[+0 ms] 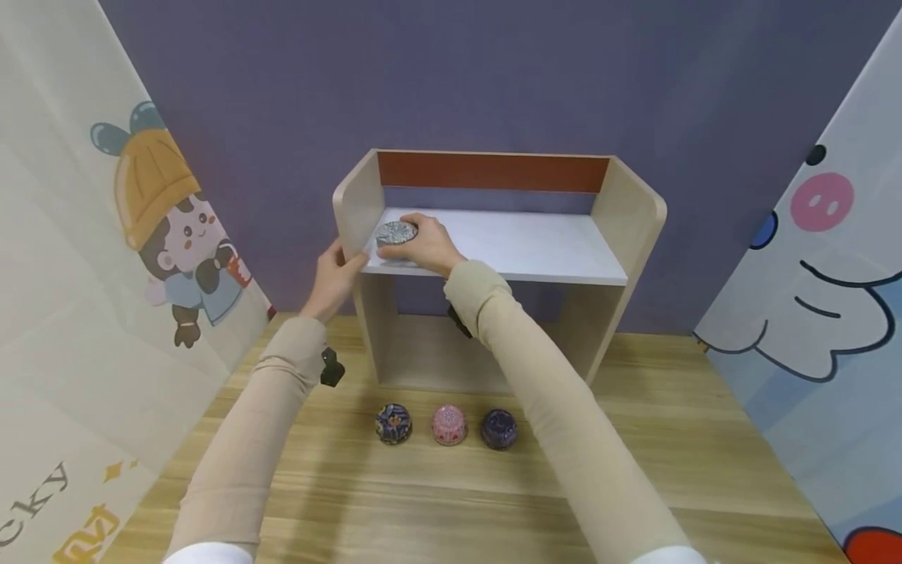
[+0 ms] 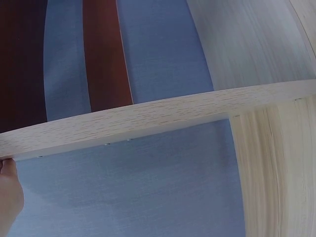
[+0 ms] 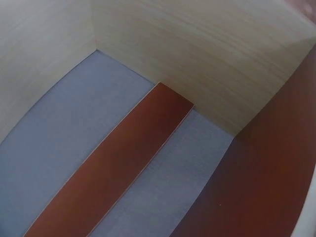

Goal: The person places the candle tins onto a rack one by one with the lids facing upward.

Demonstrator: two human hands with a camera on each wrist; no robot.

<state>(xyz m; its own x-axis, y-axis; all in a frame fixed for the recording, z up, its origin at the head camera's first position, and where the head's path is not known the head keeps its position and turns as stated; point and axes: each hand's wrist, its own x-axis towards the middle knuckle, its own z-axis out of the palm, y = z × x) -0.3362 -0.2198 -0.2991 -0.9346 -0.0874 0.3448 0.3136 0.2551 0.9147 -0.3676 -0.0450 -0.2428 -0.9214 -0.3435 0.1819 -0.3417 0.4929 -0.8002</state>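
Note:
A small wooden shelf unit (image 1: 637, 211) with a pale grey shelf board (image 1: 535, 247) and a red-brown back strip (image 1: 493, 171) stands on the wooden table. My right hand (image 1: 423, 243) grips a round silver patterned tin (image 1: 396, 233) at the left end of the shelf board. My left hand (image 1: 337, 278) holds the left side panel of the unit near the board's front corner. In the left wrist view only a bit of my left hand (image 2: 9, 195) shows at the shelf edge (image 2: 148, 121). The right wrist view shows the shelf's inside, not the hand.
Three small round patterned tins stand in a row on the table in front of the unit: dark blue (image 1: 393, 424), pink (image 1: 449, 424) and purple (image 1: 499, 428). Cartoon-printed panels wall the left (image 1: 106, 274) and right (image 1: 831, 274) sides; a purple wall is behind.

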